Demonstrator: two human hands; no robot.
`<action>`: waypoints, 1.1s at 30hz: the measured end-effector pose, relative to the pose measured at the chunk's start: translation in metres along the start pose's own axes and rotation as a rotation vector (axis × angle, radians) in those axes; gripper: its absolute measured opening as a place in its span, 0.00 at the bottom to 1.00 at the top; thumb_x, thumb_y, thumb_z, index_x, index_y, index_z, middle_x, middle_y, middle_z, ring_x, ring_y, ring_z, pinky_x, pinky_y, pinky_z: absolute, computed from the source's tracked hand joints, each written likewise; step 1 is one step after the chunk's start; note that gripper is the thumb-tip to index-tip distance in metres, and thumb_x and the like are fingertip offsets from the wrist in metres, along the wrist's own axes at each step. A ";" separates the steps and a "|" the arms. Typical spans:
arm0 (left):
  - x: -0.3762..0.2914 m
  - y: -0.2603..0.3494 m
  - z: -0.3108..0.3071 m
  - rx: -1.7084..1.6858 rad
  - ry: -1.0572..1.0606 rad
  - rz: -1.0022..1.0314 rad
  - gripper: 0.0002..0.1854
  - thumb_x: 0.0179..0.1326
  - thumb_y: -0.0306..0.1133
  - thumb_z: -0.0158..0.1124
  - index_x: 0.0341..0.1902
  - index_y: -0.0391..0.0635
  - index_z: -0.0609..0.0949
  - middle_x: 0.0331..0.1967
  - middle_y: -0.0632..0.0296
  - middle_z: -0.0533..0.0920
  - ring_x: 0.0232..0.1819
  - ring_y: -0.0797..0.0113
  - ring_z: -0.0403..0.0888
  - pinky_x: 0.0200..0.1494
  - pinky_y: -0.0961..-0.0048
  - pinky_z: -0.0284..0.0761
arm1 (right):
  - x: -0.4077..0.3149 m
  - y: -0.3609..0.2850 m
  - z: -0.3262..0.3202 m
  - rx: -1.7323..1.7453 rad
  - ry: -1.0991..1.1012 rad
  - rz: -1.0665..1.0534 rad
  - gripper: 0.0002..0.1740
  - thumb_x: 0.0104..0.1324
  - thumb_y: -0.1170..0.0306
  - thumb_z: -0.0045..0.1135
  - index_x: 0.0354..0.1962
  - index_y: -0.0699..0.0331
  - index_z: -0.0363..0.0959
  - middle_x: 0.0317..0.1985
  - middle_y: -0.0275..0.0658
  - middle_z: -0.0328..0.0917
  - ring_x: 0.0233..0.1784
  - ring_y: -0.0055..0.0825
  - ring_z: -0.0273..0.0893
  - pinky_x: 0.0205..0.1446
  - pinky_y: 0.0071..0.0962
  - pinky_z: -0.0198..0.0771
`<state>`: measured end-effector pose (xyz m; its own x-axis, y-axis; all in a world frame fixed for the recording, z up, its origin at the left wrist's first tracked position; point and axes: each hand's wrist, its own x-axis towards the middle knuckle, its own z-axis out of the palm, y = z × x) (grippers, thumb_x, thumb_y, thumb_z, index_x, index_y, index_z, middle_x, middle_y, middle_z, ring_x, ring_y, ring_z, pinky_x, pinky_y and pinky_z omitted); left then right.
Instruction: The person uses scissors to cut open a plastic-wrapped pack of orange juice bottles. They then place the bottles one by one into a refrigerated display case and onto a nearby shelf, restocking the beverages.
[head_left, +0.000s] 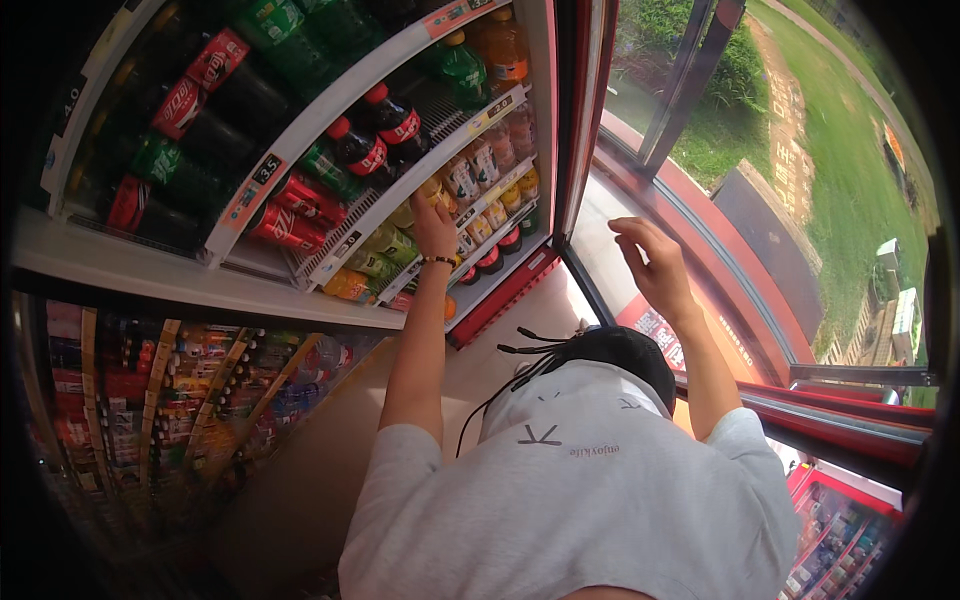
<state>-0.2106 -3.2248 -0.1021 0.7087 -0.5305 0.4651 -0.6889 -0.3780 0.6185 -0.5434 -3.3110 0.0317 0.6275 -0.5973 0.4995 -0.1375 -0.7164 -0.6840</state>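
Observation:
My left hand (433, 229), with a beaded bracelet on its wrist, reaches into an upright drinks cooler (499, 300). Its fingertips are at a yellow-labelled bottle (441, 193) behind the front rail of a shelf; whether they grip it is hidden. Pale green bottles (386, 244) lie left of that hand, and clear bottles with white labels (480, 165) to its right. On the shelf above are cola bottles (365, 154) with red caps and red Coca-Cola cans (289, 225). My right hand (651, 259) is raised in the air beside the cooler's doorway, fingers curved and apart, holding nothing.
The cooler's door edge (585, 127) stands between the shelves and a red-framed window (697, 217). Stocked drink shelves (187, 390) run along the lower left. A black bag (622, 356) hangs at my front. Another red drinks cooler (840, 540) is at lower right.

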 end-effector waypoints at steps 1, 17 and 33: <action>-0.016 0.004 -0.005 0.002 -0.047 0.088 0.28 0.61 0.26 0.49 0.65 0.40 0.58 0.63 0.44 0.62 0.59 0.46 0.66 0.52 0.60 0.72 | -0.011 -0.017 -0.016 -0.004 0.117 -0.028 0.11 0.57 0.86 0.51 0.38 0.69 0.72 0.38 0.44 0.77 0.36 0.35 0.78 0.40 0.25 0.72; -0.323 -0.059 -0.126 -0.234 -0.246 -0.422 0.11 0.56 0.22 0.54 0.43 0.38 0.78 0.40 0.53 0.79 0.38 0.60 0.77 0.41 0.70 0.74 | -0.195 -0.128 -0.247 -1.072 1.421 -0.042 0.21 0.65 0.58 0.45 0.42 0.69 0.74 0.48 0.47 0.65 0.47 0.33 0.70 0.48 0.32 0.68; -0.528 0.041 -0.252 -0.349 -0.074 -0.741 0.11 0.60 0.25 0.51 0.44 0.38 0.78 0.38 0.59 0.80 0.24 0.73 0.79 0.29 0.77 0.75 | -0.195 -0.124 -0.201 -0.350 1.101 -0.400 0.23 0.69 0.63 0.42 0.52 0.75 0.56 0.52 0.51 0.64 0.48 0.36 0.67 0.52 0.33 0.64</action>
<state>-0.5747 -2.7695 -0.1625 0.9409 -0.2891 -0.1765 0.0493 -0.3986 0.9158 -0.8026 -3.1782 0.1261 -0.2878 -0.1766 0.9412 -0.3893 -0.8764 -0.2835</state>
